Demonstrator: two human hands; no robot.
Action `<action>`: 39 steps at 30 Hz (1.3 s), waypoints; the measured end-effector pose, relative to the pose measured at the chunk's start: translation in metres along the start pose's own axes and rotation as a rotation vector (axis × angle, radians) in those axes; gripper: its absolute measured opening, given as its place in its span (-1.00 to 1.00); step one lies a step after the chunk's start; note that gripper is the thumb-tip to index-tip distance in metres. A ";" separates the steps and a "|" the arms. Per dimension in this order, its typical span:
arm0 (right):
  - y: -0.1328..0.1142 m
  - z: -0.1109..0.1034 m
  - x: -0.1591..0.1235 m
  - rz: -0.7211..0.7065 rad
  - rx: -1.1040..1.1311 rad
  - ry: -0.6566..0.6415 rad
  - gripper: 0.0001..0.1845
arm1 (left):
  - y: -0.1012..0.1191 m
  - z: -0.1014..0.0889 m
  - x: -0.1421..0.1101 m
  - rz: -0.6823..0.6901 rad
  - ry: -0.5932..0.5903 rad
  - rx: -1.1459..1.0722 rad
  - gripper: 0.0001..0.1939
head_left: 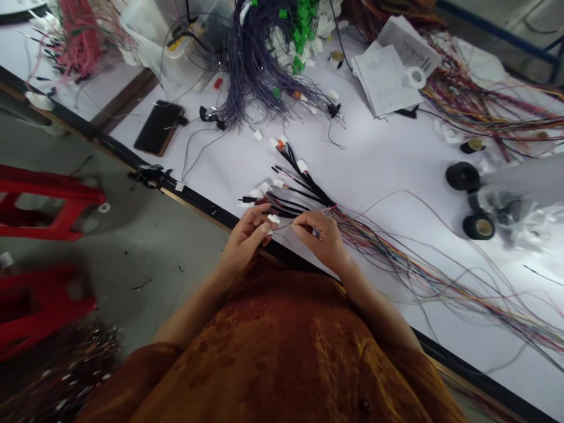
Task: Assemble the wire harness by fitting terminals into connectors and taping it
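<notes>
My left hand [244, 236] and my right hand [319, 238] are held close together over the table's near edge. Between the fingers of my left hand is a small white tag [274, 218] on the wire harness. My right hand pinches a thin wire [304, 228] by its fingertips. A bundle of black wires [304, 188] with white tags fans out just above my hands. From the same bundle, long multicoloured wires [418, 267] trail to the lower right across the white table top [374, 158].
A purple wire bundle [255, 64] and green connectors [299, 29] lie at the far side, beside papers [385, 70], a dark phone [158, 127] and black tape rolls [462, 176]. Red stools [48, 200] stand on the grey floor at left.
</notes>
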State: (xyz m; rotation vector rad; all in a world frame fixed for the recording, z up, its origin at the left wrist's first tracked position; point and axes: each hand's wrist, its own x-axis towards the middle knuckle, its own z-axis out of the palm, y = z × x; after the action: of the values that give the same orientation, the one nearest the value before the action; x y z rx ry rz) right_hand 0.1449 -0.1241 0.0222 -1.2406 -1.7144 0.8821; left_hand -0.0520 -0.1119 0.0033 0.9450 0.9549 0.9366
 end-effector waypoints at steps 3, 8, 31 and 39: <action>0.000 0.001 0.003 0.045 0.124 -0.056 -0.87 | 0.002 0.004 0.000 -0.040 0.042 0.005 -0.73; 0.006 -0.005 0.013 0.077 0.491 -0.071 -0.81 | 0.002 0.009 0.002 -0.040 0.109 -0.040 -0.72; 0.020 0.007 0.029 -0.036 0.061 -0.122 -0.88 | -0.001 0.002 0.000 -0.195 0.208 -0.145 -0.72; 0.016 0.002 0.024 -0.039 0.057 -0.147 -0.87 | -0.007 0.000 -0.001 0.007 0.186 -0.020 -0.83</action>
State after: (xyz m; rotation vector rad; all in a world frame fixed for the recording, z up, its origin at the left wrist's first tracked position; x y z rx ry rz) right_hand 0.1449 -0.0965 0.0120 -1.1247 -1.8101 1.0131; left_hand -0.0504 -0.1148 -0.0034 0.8552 1.0972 1.0521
